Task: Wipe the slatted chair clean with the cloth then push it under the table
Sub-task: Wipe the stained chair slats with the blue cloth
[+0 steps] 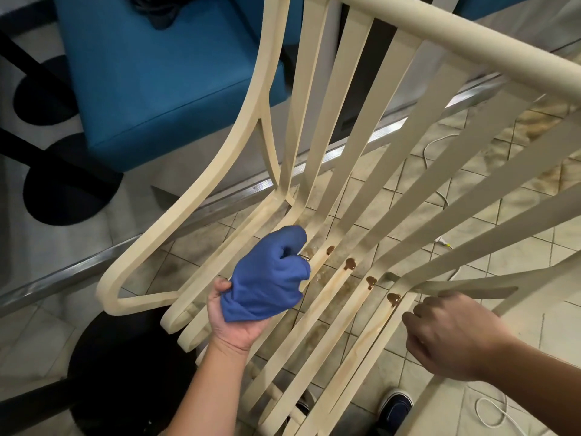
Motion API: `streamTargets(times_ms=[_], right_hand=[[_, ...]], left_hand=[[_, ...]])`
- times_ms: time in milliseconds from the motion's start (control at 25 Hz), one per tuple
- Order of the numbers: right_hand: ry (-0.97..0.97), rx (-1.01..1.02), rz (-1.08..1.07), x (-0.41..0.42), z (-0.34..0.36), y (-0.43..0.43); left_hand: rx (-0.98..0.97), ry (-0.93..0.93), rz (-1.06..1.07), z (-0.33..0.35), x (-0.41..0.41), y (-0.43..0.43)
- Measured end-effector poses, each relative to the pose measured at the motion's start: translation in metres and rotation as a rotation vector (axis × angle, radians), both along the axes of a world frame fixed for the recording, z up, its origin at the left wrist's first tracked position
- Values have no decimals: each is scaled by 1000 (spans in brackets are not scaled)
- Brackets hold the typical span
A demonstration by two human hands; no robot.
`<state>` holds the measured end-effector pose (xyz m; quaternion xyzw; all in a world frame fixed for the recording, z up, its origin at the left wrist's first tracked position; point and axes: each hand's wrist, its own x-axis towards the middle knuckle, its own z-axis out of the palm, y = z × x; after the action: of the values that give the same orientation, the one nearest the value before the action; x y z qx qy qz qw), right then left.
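The slatted chair (333, 121) fills the centre and right of the frame. Four brown blobs (349, 263) are left unwiped on its seat slats, so wiping is judged barely begun. The cloth (267, 278) is clutched by the left hand (239, 322) at lower centre. A slat is gripped by the right hand's (456, 335) curled fingers at lower right. Pushing in remains.

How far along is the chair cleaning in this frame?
Done: little; four brown blobs and streaks sit on the seat of the slatted chair. In hand: the left hand grips the bunched blue cloth beside the nearest blob; the right hand holds a slat. Left: wiping those off, then pushing the chair under the table.
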<state>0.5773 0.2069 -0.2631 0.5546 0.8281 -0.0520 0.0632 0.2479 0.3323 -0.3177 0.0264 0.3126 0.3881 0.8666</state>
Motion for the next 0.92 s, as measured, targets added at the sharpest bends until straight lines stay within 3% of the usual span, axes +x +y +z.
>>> streamTargets(times_ms=[200, 440, 560, 720, 800, 920], right_hand=[[-14, -16, 2, 0, -1, 0], [-21, -38, -6, -1, 0, -1], [-30, -43, -1, -2, 2, -1], [-19, -51, -14, 1, -3, -2], [-10, -54, -17, 2, -6, -4], [2, -51, -10, 2, -5, -4]], left_hand=[[56, -256, -110, 21, 5, -5], [-24, -72, -137, 11, 4, -10], [-129, 213, -93, 19, -6, -23], [14, 641, 57, 24, -24, -26], [162, 958, 1, 24, -28, -31], [661, 1474, -308, 9, -33, -47]])
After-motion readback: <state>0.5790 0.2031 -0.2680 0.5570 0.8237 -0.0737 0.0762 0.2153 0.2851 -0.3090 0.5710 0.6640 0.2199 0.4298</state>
